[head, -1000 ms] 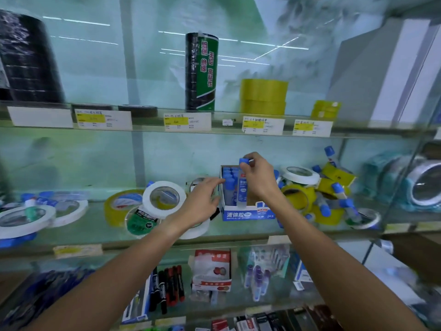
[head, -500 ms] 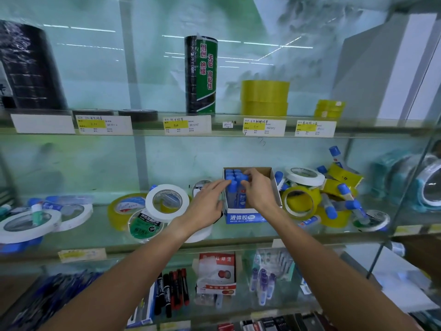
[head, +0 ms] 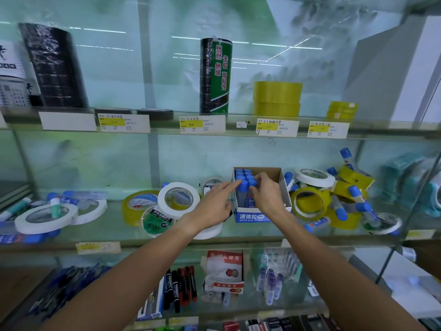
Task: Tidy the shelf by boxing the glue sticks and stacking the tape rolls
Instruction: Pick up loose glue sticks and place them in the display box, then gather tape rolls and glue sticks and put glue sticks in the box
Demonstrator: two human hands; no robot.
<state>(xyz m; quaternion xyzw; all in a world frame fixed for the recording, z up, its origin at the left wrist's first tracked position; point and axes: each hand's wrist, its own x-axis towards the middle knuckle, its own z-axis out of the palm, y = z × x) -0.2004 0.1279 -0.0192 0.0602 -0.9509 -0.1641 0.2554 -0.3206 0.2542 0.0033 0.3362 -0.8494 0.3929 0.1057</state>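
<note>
The glass shelf (head: 114, 235) carries everything: the open cardboard box (head: 278, 174) stands at its middle, loose tape rolls lie on both sides, and more glue sticks are tangled in the heap at the right.

The tape rolls are the bulkiest items. The white roll (head: 178, 199) leans on a yellow roll (head: 133, 204) left of the box; another yellow roll (head: 310, 203) stands on edge just right of it. They look stiff and light, likely easiest to take by the rim or through the core, and a roll on edge may wheel away.

The box looks thin-walled and light, so it could slide when pushed.

The glue sticks (head: 242, 175) fill the box's left part, blue caps up. They seem small, smooth, hard plastic, probably slippery; the cap end is the natural hold.

The right hand (head: 268, 197) pinches the blue cap of the front glue stick (head: 253, 183) in the box. The left hand (head: 213, 205) reaches with straight fingers, its fingertip touching the neighbouring cap, gripping nothing.
</note>
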